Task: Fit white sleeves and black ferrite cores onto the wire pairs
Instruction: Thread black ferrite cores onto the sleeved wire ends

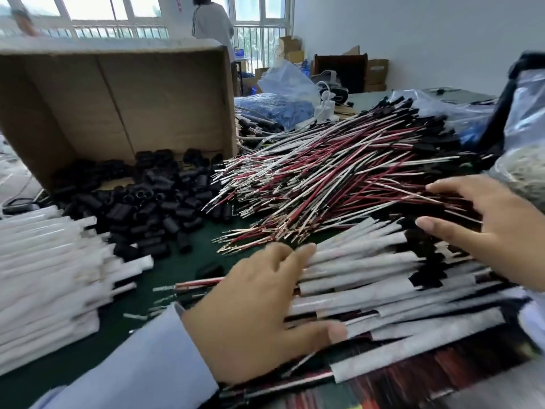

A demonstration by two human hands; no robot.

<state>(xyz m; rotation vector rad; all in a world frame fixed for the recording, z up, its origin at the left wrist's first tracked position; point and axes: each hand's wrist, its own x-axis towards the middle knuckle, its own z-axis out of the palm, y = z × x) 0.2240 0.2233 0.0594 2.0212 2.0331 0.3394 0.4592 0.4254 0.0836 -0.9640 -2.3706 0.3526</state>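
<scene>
A big heap of red, black and white wire pairs [339, 169] with metal terminals lies across the middle of the green table. In front of it lies a row of wire pairs in white sleeves [383, 293]. My left hand [259, 314] rests flat on the left ends of that row, fingers spread and straight. My right hand [489, 228] hovers or presses at the row's far right, fingers straight, holding nothing. Black ferrite cores [147, 208] spill in a pile from a tipped cardboard box [118, 93]. Loose white sleeves [50, 276] are stacked at the left.
One bare wire pair [194, 283] and a single black core [211, 268] lie on the green mat ahead of my left hand. Plastic bags [283, 104] of blue parts sit behind the wires. A person stands by the far window.
</scene>
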